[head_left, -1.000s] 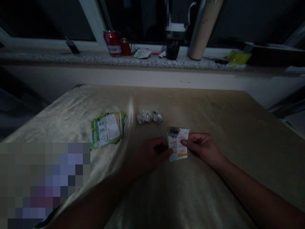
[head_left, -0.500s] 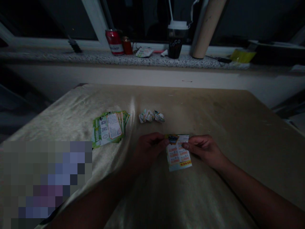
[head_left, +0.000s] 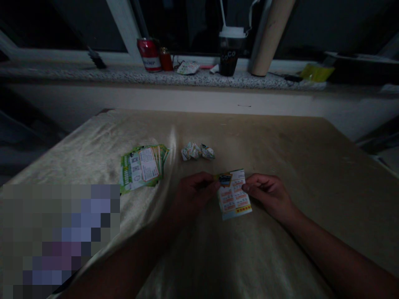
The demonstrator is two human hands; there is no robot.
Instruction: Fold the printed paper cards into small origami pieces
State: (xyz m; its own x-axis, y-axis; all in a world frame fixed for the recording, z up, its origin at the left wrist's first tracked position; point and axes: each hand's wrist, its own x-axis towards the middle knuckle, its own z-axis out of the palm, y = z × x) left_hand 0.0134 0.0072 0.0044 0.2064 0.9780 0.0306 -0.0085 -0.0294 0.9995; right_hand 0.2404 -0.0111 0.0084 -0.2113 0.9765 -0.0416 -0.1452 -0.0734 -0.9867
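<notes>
A small printed leaflet (head_left: pixel 234 196), white with orange blocks, is held just above the cloth-covered table (head_left: pixel 311 166). My left hand (head_left: pixel 195 195) pinches its upper left corner. On the other edge my right hand (head_left: pixel 268 195) grips it with thumb and fingers. A fanned stack of green leaflets (head_left: pixel 141 167) lies to the left of my hands. Two or three crumpled paper balls (head_left: pixel 198 151) sit just beyond the held leaflet.
A speckled window ledge (head_left: pixel 124 75) runs along the back. On it stand a red can (head_left: pixel 149 54), a smaller red tin (head_left: pixel 166 59), a dark lidded cup with a straw (head_left: pixel 230 50), a cardboard tube (head_left: pixel 271 37) and a yellow item (head_left: pixel 316 72).
The leaflet's top edge was bent over half a second ago and stands flatter now, tilted slightly. My left hand moved from the leaflet's lower left edge up to its top corner.
</notes>
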